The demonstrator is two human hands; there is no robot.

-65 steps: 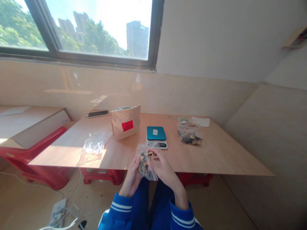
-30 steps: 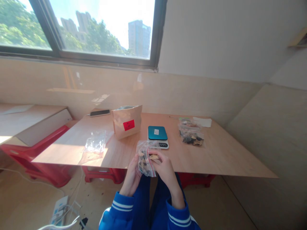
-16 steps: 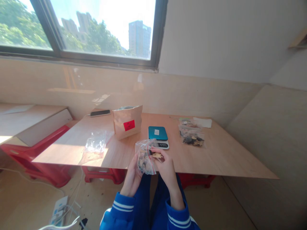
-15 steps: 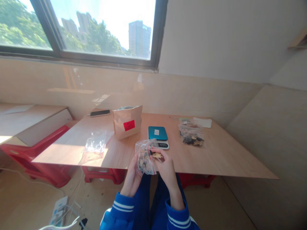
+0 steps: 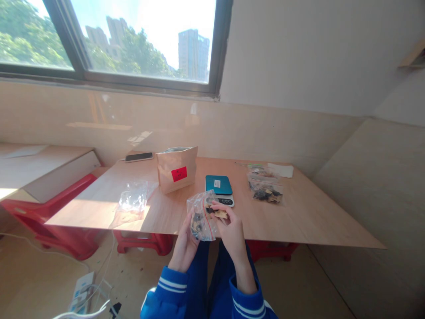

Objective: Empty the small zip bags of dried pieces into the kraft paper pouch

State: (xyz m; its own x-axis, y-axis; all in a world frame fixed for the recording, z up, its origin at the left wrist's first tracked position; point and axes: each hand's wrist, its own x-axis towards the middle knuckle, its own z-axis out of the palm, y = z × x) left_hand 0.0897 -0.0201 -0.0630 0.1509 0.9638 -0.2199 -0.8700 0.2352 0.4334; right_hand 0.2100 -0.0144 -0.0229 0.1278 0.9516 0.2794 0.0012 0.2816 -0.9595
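My left hand (image 5: 185, 246) is closed on the lower left side of a small clear zip bag (image 5: 198, 215) that holds dark and tan dried pieces. The bag is upright just above the near table edge. My right hand (image 5: 229, 230) is curled beside the bag's mouth and pinches a tan dried piece (image 5: 219, 214) between thumb and fingers. A teal kitchen scale (image 5: 218, 187) stands on the table right behind both hands.
On the wooden table (image 5: 299, 217) stand a brown paper pouch with a red label (image 5: 176, 169), empty clear bags (image 5: 133, 200) at the left, filled zip bags (image 5: 264, 186) at the right, a phone (image 5: 138, 157) and a white paper (image 5: 281, 169) at the back. Red stools (image 5: 59, 239) stand beneath.
Both hands and the bag have risen a little toward the scale. My right hand's fingers have come out of the bag's mouth with a tan piece.
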